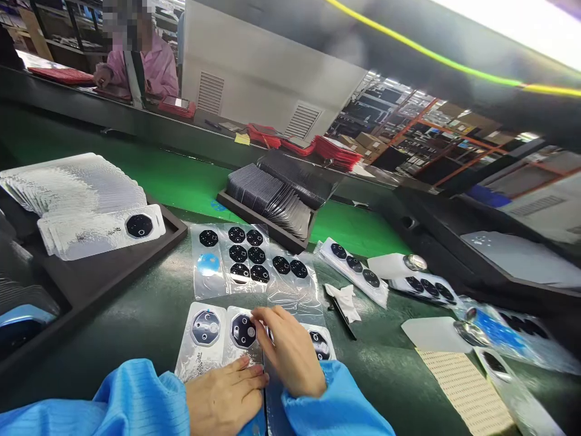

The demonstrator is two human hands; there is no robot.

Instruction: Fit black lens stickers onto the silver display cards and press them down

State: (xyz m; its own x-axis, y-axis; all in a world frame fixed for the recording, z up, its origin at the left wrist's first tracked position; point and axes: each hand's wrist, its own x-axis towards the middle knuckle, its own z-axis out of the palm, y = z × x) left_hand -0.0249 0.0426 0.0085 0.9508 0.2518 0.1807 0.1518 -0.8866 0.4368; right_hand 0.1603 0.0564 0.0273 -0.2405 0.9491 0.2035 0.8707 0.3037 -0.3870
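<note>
My left hand (227,393) lies flat, fingers stretched out, on the lower part of a silver phone back cover (233,352). Into the top of this cover is set a black octagonal camera lens cover (242,330) with round holes. At its right edge my right hand (290,348) pinches with thumb and forefinger. Whether a thin film is between those fingertips I cannot tell. To the left lies a second back cover (188,354) with its own octagonal lens cover (206,327). Another back cover (327,340) shows partly behind my right hand.
Clear sheets (227,287) of black lens covers lie beyond my hands. A dark tray (175,233) of silver covers stands left, a box (290,239) of dark panels behind. To the right are a black tool (344,318), crumpled tissue (348,301) and a yellowish label sheet (463,387). A person in pink (158,66) sits across.
</note>
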